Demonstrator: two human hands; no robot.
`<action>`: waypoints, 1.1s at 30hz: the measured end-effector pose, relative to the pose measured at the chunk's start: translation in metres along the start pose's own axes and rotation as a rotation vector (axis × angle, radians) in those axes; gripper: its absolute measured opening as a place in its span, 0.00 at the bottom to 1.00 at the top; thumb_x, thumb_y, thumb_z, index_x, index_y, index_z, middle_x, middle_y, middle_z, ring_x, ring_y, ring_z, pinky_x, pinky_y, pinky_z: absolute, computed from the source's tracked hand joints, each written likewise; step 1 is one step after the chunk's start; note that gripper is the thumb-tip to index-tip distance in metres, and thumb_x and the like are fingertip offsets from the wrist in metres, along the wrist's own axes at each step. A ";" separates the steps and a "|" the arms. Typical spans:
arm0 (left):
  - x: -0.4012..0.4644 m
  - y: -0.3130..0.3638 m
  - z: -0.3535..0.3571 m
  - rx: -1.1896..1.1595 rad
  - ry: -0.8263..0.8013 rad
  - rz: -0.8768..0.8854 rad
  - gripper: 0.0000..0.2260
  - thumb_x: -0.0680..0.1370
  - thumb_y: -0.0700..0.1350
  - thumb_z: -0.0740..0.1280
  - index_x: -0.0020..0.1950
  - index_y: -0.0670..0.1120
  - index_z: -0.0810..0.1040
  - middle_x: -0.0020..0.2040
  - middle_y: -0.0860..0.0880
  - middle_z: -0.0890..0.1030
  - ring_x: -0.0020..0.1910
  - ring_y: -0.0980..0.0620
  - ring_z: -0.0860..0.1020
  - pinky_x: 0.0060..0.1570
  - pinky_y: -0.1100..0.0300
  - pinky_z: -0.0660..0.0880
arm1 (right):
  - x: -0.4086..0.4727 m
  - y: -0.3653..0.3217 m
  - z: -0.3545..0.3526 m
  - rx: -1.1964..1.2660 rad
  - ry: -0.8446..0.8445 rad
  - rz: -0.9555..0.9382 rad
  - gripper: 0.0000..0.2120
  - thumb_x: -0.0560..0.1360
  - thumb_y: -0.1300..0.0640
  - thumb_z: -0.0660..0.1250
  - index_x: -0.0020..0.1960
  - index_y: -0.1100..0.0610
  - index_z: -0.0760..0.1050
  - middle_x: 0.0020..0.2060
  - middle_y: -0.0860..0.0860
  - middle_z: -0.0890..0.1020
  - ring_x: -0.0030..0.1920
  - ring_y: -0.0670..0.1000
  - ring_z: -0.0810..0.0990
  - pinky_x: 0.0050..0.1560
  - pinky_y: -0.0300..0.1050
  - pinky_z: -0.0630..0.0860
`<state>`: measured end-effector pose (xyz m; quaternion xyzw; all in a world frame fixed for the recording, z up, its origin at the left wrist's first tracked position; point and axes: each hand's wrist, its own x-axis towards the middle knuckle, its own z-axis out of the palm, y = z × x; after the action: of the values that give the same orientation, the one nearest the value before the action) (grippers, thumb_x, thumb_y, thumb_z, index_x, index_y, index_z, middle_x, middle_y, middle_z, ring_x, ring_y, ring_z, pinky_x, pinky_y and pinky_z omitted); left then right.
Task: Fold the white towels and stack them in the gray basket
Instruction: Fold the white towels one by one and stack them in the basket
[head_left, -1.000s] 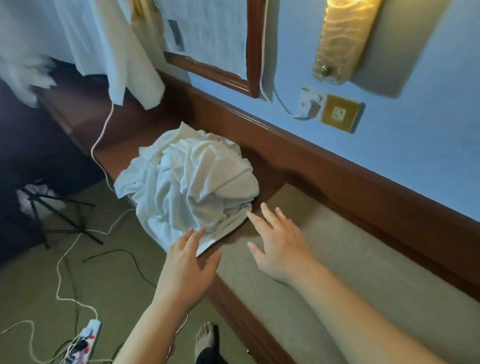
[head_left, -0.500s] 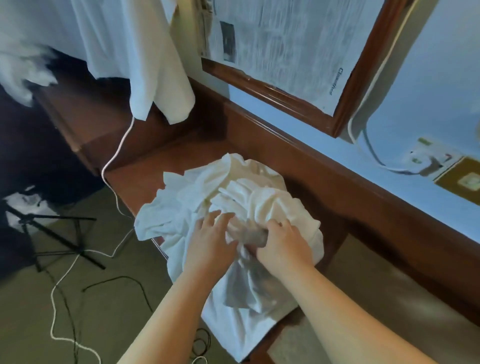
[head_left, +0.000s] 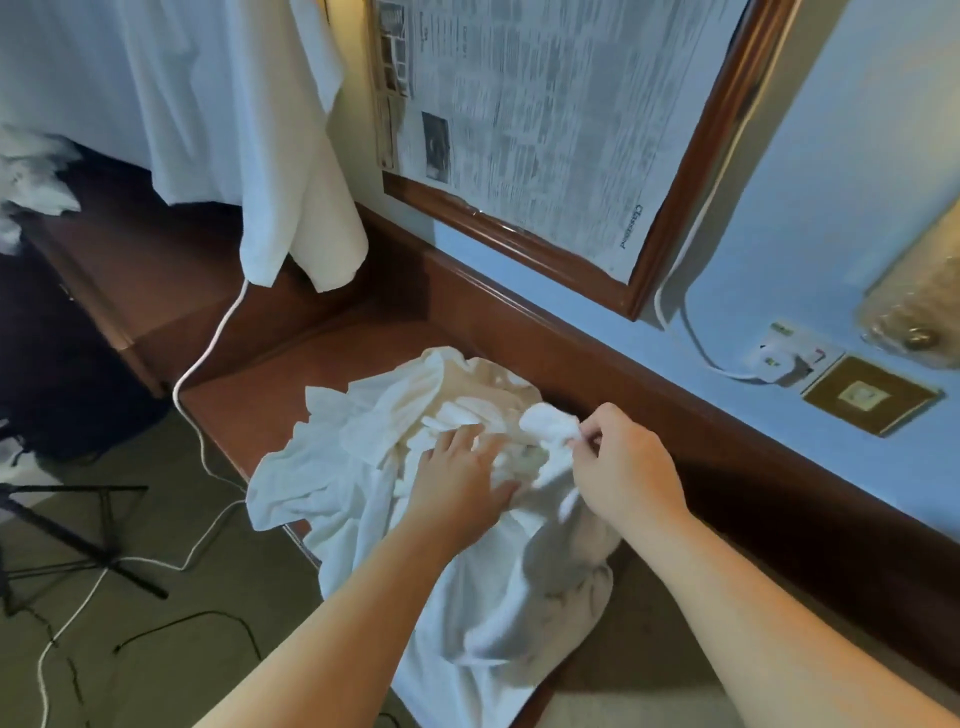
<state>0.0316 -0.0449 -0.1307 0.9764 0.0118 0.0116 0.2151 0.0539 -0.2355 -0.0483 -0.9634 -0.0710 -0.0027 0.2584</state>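
Nearest, at the bottom of the frame, two bare forearms reach up toward the middle. The pile of white towels (head_left: 415, 483) lies crumpled on the corner of the brown wooden desk (head_left: 249, 384), its lower folds spilling over the desk edge toward the bottom centre. The left hand (head_left: 460, 480) rests flat on the heap, fingers straight and spread, its grip released and merely pressing the cloth down. Just to its right, the right hand (head_left: 623, 467) has its grip clenched on a bunched corner of towel (head_left: 550, 426), pinched between thumb and fingers and lifted slightly off the pile.

This looks like the very start: one towel is being singled out from the tangle, and nothing is folded yet. The next move likely calls for drawing that corner up and clear while the left hand holds the rest down, then finding a second corner to spread it.

Beyond, a framed newspaper (head_left: 545, 114) hangs on the blue wall, upper centre. No gray basket is in view.
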 end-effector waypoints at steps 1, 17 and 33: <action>0.005 0.013 -0.011 -0.066 0.035 0.023 0.23 0.82 0.64 0.62 0.75 0.60 0.71 0.76 0.53 0.70 0.75 0.47 0.67 0.73 0.47 0.68 | 0.001 -0.001 -0.023 0.028 0.055 -0.009 0.06 0.82 0.52 0.67 0.48 0.50 0.72 0.39 0.43 0.78 0.39 0.44 0.77 0.34 0.37 0.68; 0.037 0.187 -0.161 -0.439 0.343 0.384 0.17 0.76 0.65 0.72 0.48 0.57 0.69 0.41 0.56 0.78 0.37 0.57 0.77 0.36 0.56 0.76 | -0.031 -0.037 -0.361 0.445 0.785 -0.081 0.05 0.77 0.58 0.72 0.46 0.54 0.75 0.43 0.52 0.83 0.35 0.55 0.87 0.40 0.57 0.86; -0.040 0.416 -0.291 -0.423 0.576 0.806 0.13 0.86 0.52 0.62 0.50 0.45 0.77 0.45 0.48 0.81 0.44 0.45 0.78 0.43 0.51 0.71 | -0.193 0.070 -0.484 0.600 0.772 0.186 0.06 0.79 0.63 0.67 0.56 0.58 0.75 0.53 0.60 0.83 0.42 0.60 0.87 0.46 0.59 0.86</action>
<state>-0.0091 -0.3017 0.3072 0.7963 -0.3078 0.3627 0.3735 -0.1118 -0.5629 0.3279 -0.7777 0.1184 -0.3156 0.5307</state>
